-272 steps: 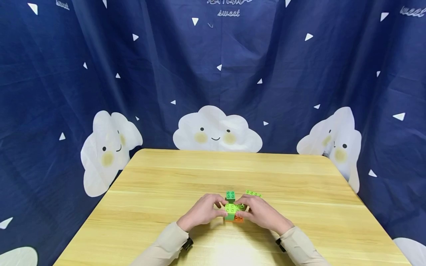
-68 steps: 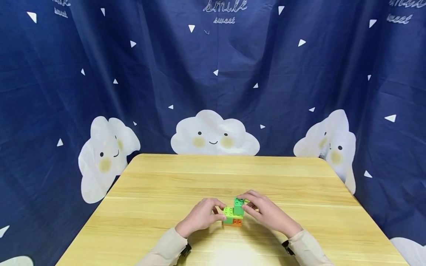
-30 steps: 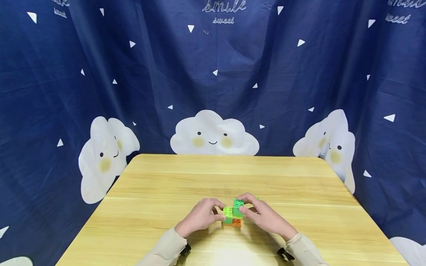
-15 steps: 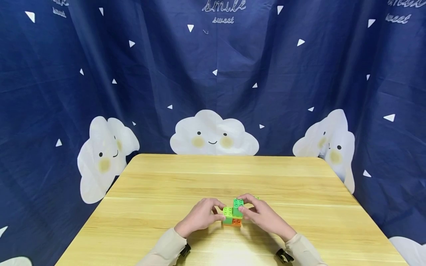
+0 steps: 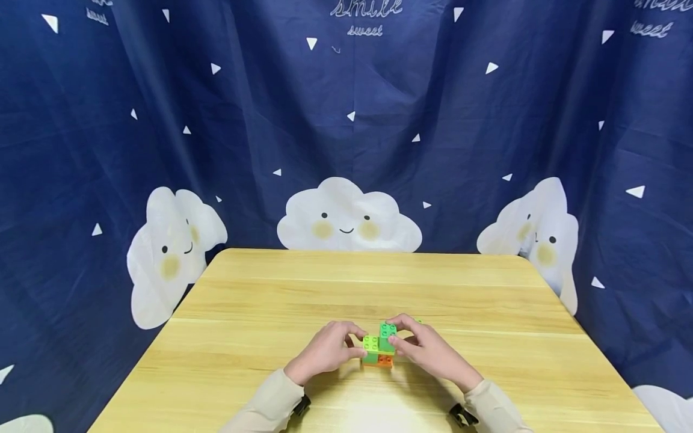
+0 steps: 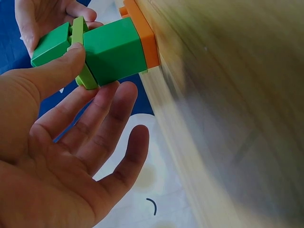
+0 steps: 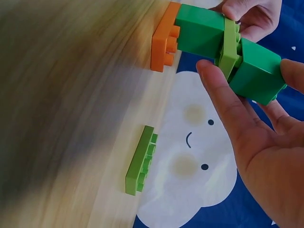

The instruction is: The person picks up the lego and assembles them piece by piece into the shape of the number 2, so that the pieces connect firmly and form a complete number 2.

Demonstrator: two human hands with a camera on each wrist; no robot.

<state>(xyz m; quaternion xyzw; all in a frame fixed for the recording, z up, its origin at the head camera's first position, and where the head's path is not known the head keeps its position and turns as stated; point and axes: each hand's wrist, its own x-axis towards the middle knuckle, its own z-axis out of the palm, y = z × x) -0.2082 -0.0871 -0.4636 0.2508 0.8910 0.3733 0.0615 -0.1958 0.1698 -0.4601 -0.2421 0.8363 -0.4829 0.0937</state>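
A small stack of toy building bricks stands on the table: an orange plate (image 5: 385,361) at the bottom, a green brick (image 6: 116,50) on its left part, and a lime plate (image 5: 370,343) across that. Over the lime plate's right part sits a second green brick (image 7: 256,71); lime studs show in a narrow gap beneath it. My right hand (image 5: 433,356) pinches this upper brick between thumb and fingers, the index fingertip near the lime plate's underside. My left hand (image 5: 326,351) pinches the lime plate's left end, its other fingers loosely bent below.
A loose lime plate (image 7: 140,161) lies on the wooden table (image 5: 260,313) beyond the right hand, mostly hidden in the head view. Behind the table hangs a dark blue curtain (image 5: 243,150) with clouds. Both wrists wear black straps.
Since the oldest frame, the green brick behind the stack has come onto the lime plate in my right hand. Since 2.3 s ago it has lowered slightly; the last second shows almost no motion.
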